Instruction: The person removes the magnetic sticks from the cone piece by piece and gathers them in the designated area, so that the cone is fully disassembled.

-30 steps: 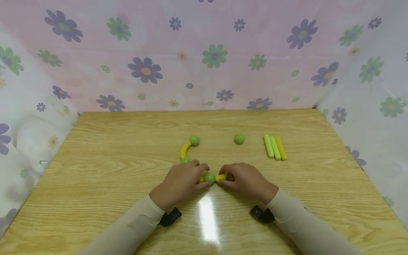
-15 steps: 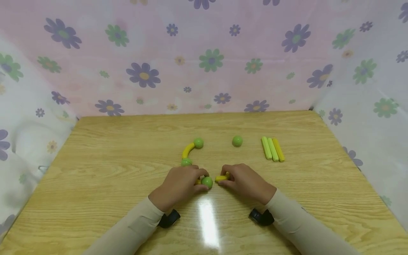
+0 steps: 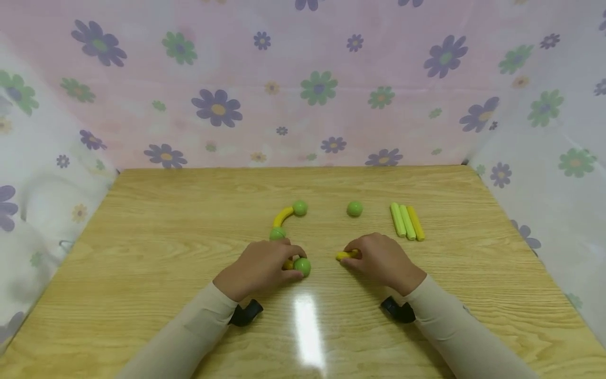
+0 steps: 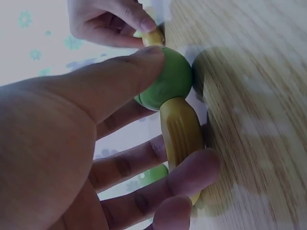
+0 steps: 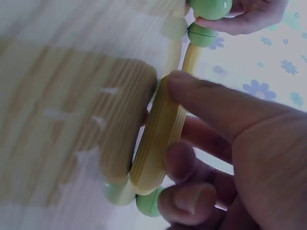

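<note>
My left hand [image 3: 262, 268] grips a glossy green ball [image 3: 302, 267] between thumb and fingers. A yellow grooved piece [image 4: 180, 129] joins that ball and runs back under my fingers, partly hidden. Beyond the hand, the chain shows another green ball [image 3: 277, 233], a curved yellow stick [image 3: 283, 216] and a green ball [image 3: 300, 207] at its far end. To the right, my right hand [image 3: 383, 260] pinches a yellow grooved stick [image 5: 158, 134] low over the table. Its left end points toward the held ball, with a gap between them.
A loose green ball [image 3: 355, 208] sits farther back. Right of it lie two lime-green sticks [image 3: 401, 221] and a yellow stick [image 3: 416, 223] side by side. The wooden table [image 3: 189, 205] ends at a flowered cloth [image 3: 279, 105] behind and at both sides.
The yellow stick in my right hand has come away from the green ball and moved right. My left hand has shifted slightly left with its ball, and the chain's far end has swung right.
</note>
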The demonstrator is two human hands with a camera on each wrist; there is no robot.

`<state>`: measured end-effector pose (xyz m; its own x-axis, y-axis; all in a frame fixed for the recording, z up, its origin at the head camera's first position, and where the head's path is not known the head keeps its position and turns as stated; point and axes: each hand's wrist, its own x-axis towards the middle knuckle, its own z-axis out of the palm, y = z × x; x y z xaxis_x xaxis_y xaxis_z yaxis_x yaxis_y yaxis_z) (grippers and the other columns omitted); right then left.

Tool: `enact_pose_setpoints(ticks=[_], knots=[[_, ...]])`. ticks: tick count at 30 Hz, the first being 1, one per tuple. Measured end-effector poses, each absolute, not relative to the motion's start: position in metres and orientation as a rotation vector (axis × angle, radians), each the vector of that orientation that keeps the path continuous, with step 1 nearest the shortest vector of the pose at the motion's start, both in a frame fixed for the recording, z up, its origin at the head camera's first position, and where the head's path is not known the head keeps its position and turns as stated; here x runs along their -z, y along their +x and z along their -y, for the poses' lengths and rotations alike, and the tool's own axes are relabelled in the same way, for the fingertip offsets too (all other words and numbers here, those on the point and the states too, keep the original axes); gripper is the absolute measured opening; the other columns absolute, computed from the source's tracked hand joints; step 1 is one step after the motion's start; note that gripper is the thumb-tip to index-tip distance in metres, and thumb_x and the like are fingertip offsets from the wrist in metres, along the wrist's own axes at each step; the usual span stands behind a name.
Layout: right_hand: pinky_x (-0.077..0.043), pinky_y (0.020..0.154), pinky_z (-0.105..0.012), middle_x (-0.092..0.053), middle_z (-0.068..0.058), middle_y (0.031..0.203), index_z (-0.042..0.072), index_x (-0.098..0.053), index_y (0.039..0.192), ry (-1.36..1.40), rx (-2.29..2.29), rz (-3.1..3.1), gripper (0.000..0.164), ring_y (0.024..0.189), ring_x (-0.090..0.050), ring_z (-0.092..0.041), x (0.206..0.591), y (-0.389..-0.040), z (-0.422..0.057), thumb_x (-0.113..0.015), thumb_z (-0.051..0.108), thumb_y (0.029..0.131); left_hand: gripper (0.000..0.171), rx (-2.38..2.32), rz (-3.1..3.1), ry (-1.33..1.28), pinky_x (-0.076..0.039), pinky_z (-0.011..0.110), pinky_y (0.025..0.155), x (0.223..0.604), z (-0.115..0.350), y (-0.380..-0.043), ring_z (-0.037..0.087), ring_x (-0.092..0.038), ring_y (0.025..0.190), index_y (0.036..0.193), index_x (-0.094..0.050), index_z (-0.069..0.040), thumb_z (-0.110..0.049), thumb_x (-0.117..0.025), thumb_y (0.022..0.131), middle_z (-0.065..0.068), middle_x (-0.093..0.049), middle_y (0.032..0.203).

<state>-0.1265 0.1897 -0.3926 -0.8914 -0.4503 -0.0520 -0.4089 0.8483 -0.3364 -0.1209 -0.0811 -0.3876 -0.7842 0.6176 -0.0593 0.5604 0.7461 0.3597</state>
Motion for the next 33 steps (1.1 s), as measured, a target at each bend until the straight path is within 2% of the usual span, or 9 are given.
enact_pose_setpoints(ticks=[3, 14, 16, 18, 21, 23, 26, 30, 33], knots=[[-0.055, 0.063, -0.029, -0.077, -0.001, 0.095, 0.012, -0.08, 0.103, -0.671, 0.427, -2.93, 0.025, 0.077, -0.069, -0.011, 0.391, -0.126, -0.189, -0.076, 0.031, 0.089, 0.033, -0.459, -2.77, 0.957, -0.04, 0.024, 0.054, 0.386, 0.082, -0.123, 0.006, -0.049, 0.063, 0.117, -0.072, -0.026, -0.043, -0.074, 0.089, -0.007, -0.064, 0.092], [-0.055, 0.062, -0.029, -0.077, -0.004, 0.097, 0.009, -0.079, 0.106, -0.679, 0.374, -2.924, 0.028, 0.077, -0.069, -0.013, 0.39, -0.125, -0.185, -0.077, 0.031, 0.089, 0.035, -0.43, -2.775, 0.944, -0.039, 0.024, 0.052, 0.387, 0.084, -0.124, 0.006, -0.048, 0.061, 0.119, -0.072, -0.028, -0.046, -0.074, 0.089, -0.008, -0.063, 0.092], [-0.054, 0.06, -0.029, -0.077, -0.003, 0.096, 0.009, -0.079, 0.106, -0.695, 0.364, -2.916, 0.028, 0.073, -0.067, -0.01, 0.388, -0.124, -0.185, -0.077, 0.031, 0.089, 0.036, -0.421, -2.782, 0.954, -0.039, 0.023, 0.053, 0.387, 0.083, -0.124, 0.006, -0.048, 0.062, 0.119, -0.072, -0.028, -0.045, -0.075, 0.088, -0.008, -0.063, 0.093], [-0.052, 0.059, -0.028, -0.075, 0.0, 0.086, 0.009, -0.078, 0.108, -0.718, 0.359, -2.921, 0.029, 0.067, -0.062, -0.007, 0.386, -0.124, -0.185, -0.076, 0.031, 0.089, 0.038, -0.419, -2.787, 0.97, -0.04, 0.023, 0.054, 0.388, 0.082, -0.123, 0.006, -0.049, 0.064, 0.121, -0.071, -0.027, -0.043, -0.077, 0.087, -0.007, -0.063, 0.097], [-0.045, 0.055, -0.023, -0.064, 0.007, 0.071, 0.008, -0.076, 0.109, -0.766, 0.425, -2.933, 0.029, 0.058, -0.048, -0.002, 0.384, -0.122, -0.184, -0.075, 0.03, 0.091, 0.044, -0.409, -2.796, 0.992, -0.041, 0.024, 0.054, 0.386, 0.081, -0.123, 0.007, -0.05, 0.065, 0.126, -0.068, -0.025, -0.038, -0.08, 0.085, -0.004, -0.063, 0.105], [-0.043, 0.055, -0.021, -0.056, 0.01, 0.068, 0.008, -0.076, 0.111, -0.807, 0.49, -2.932, 0.03, 0.056, -0.044, -0.001, 0.382, -0.121, -0.18, -0.073, 0.03, 0.092, 0.048, -0.399, -2.81, 0.992, -0.042, 0.024, 0.054, 0.382, 0.081, -0.123, 0.007, -0.052, 0.066, 0.128, -0.067, -0.023, -0.034, -0.082, 0.084, -0.002, -0.062, 0.109], [-0.043, 0.057, -0.019, -0.059, 0.008, 0.076, 0.007, -0.075, 0.112, -0.889, 0.597, -2.906, 0.03, 0.061, -0.046, 0.0, 0.381, -0.12, -0.17, -0.072, 0.031, 0.093, 0.044, -0.387, -2.831, 0.976, -0.042, 0.024, 0.053, 0.378, 0.083, -0.125, 0.007, -0.054, 0.066, 0.124, -0.07, -0.021, -0.028, -0.083, 0.083, -0.003, -0.062, 0.107], [-0.047, 0.061, -0.018, -0.066, 0.001, 0.092, 0.007, -0.074, 0.113, -0.993, 0.674, -2.873, 0.032, 0.068, -0.056, -0.003, 0.383, -0.118, -0.154, -0.073, 0.031, 0.093, 0.036, -0.395, -2.826, 0.949, -0.048, 0.026, 0.059, 0.377, 0.087, -0.129, 0.008, -0.062, 0.074, 0.117, -0.074, -0.02, -0.028, -0.083, 0.083, -0.006, -0.067, 0.104], [-0.05, 0.064, -0.019, -0.068, -0.002, 0.097, 0.007, -0.073, 0.115, -1.028, 0.688, -2.844, 0.035, 0.075, -0.063, -0.008, 0.385, -0.118, -0.143, -0.074, 0.032, 0.091, 0.031, -0.41, -2.817, 0.94, -0.05, 0.028, 0.063, 0.379, 0.09, -0.131, 0.008, -0.063, 0.077, 0.111, -0.076, -0.021, -0.03, -0.083, 0.083, -0.007, -0.067, 0.1]])
